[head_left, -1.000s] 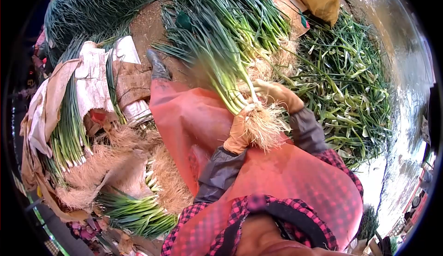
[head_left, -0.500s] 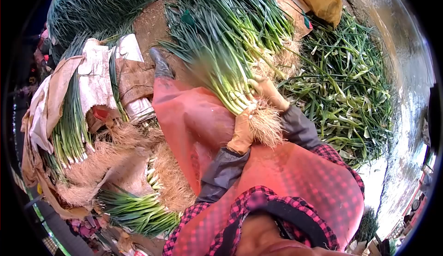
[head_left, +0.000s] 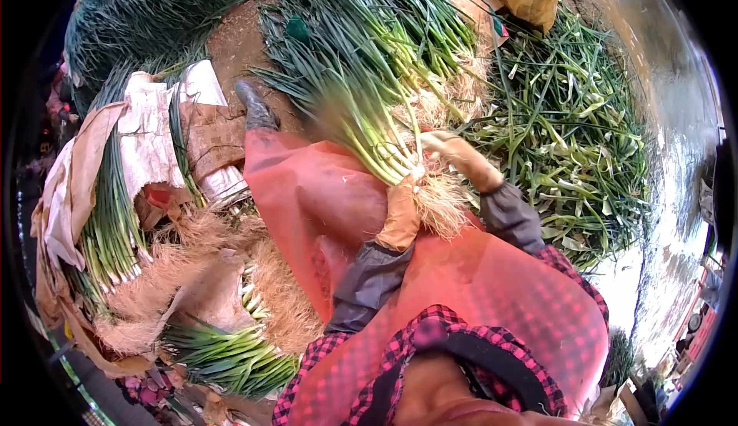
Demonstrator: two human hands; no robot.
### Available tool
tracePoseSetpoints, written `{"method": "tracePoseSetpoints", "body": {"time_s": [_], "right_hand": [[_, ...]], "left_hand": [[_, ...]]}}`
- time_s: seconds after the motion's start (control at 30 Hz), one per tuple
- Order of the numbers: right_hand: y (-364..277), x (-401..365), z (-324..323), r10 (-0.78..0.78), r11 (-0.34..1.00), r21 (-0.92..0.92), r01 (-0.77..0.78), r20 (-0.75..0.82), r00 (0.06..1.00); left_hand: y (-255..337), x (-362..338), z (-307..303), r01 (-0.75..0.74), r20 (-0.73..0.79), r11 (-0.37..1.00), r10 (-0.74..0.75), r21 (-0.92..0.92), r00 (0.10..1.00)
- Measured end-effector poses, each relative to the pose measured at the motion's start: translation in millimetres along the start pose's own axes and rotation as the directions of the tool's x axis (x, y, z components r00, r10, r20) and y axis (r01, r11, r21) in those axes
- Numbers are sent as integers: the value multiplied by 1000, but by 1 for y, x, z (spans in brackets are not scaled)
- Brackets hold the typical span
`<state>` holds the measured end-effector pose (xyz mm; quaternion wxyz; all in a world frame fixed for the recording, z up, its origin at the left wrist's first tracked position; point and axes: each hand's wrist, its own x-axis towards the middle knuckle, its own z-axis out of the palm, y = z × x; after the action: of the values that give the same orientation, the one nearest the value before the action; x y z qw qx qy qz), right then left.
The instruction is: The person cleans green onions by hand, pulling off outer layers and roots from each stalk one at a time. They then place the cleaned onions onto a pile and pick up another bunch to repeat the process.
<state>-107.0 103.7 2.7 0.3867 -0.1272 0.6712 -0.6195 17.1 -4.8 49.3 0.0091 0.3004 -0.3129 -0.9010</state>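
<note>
My left hand, in a tan glove, is wrapped around the lower stalks of a bunch of green onions. Their pale, stringy roots hang out beside that hand, and the leaves fan away over the apron toward the upper left. My right hand, gloved the same way, is just above the roots at the bunch's right side. Its fingers are drawn together at a single green leaf standing out from the bunch; motion blurs the fingertips a little.
Beyond the bunch lies a large heap of green onions. Stripped leaves are piled to the right, beside wet ground. Rooted bunches under sacking lie at left, with another bunch lower down.
My right hand has shifted slightly right and away from the bunch, its fingers drawing out a leaf. My left hand keeps its hold. The whole view has shifted a little.
</note>
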Motion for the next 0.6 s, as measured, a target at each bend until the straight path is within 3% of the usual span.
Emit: {"method": "tracePoseSetpoints", "body": {"time_s": [0.03, 0.07, 0.1, 0.17, 0.2, 0.23, 0.27, 0.3, 0.33, 0.4, 0.43, 0.47, 0.5, 0.53, 0.57, 0.6], "right_hand": [[-8, 6, 9, -35, 995, -91, 47, 133, 990], [21, 28, 15, 67, 992, -110, -63, 33, 997], [41, 33, 18, -153, 963, -217, 159, 44, 987], [5, 14, 28, -99, 989, -113, 96, -21, 995], [19, 11, 26, -93, 990, -111, 89, -25, 995], [22, 6, 25, 15, 973, 232, 1, -68, 998], [25, 1, 25, 129, 832, 550, -67, -74, 989], [27, -12, 27, -98, 918, 369, 148, -150, 984], [-28, -40, 26, -117, 971, -229, 70, -197, 973], [-52, -58, 7, 59, 986, 164, -19, -245, 968], [-33, -55, -16, -160, 986, -97, 133, -374, 914], [-30, -47, -29, -396, 898, -368, 242, -434, 809], [-28, -44, -32, -614, 545, -838, -7, -404, 678], [-14, -30, -34, -568, 583, -812, 8, -401, 719], [-32, -23, -16, -286, 823, -568, 11, -398, 872], [-51, -16, 2, -7, 961, -267, -68, -270, 963]], "left_hand": [[-10, 3, -8, 15, -3, 1000, -15, -11, 1000], [-18, 7, -17, 15, -4, 1000, -15, -1, 1000], [-24, 12, -25, -51, -16, 996, 52, 79, 998], [-27, 13, -25, -149, -25, 969, 156, 195, 987], [-24, 11, -25, -141, -26, 971, 149, 195, 989], [-16, 9, -21, -69, -16, 986, 72, 149, 997], [-11, 7, -16, 3, -3, 995, -3, 104, 1000], [-8, 9, -13, 102, 23, 984, -99, -149, 995], [-5, 10, -10, 101, 22, 983, -99, -151, 995], [1, 10, -8, 58, -32, 943, -72, -328, 997], [9, 11, -11, 201, 41, 892, -202, -405, 978], [9, 11, -13, 201, 42, 891, -202, -406, 979], [8, 12, -16, 215, 114, 873, -184, -437, 976], [6, 14, -19, 234, 185, 855, -165, -463, 969], [2, 19, -19, 209, 145, 840, -156, -501, 977], [-1, 18, -20, 208, 145, 840, -156, -501, 977]]}}
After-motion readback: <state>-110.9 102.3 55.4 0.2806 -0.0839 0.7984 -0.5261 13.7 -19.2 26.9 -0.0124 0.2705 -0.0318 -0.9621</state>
